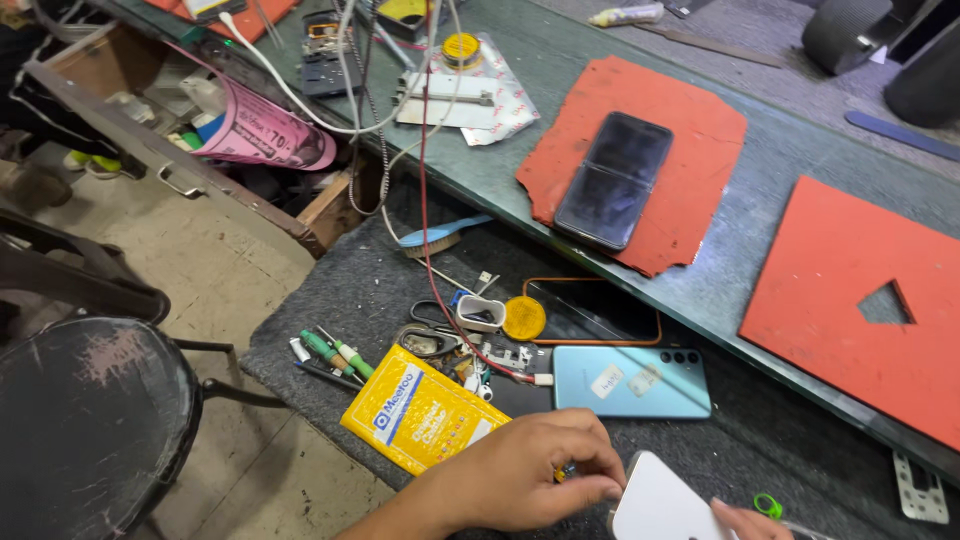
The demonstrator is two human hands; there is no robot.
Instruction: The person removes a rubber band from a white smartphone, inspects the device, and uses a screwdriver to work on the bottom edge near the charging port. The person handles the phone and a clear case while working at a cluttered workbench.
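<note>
My left hand rests at the bottom of the view, fingers pinched on the left edge of a white phone lying on a dark grey mat. A small yellow object peeks out between the fingers. Only the fingertips of my right hand show, touching the white phone's right side at the frame's bottom edge. Just above lie a light blue phone face down and a yellow packet.
A folding phone lies on a red mat on the green bench. Another red mat sits right. Screwdrivers, tweezers, a brush, cables, an orange-rimmed screen, an open drawer, a black stool.
</note>
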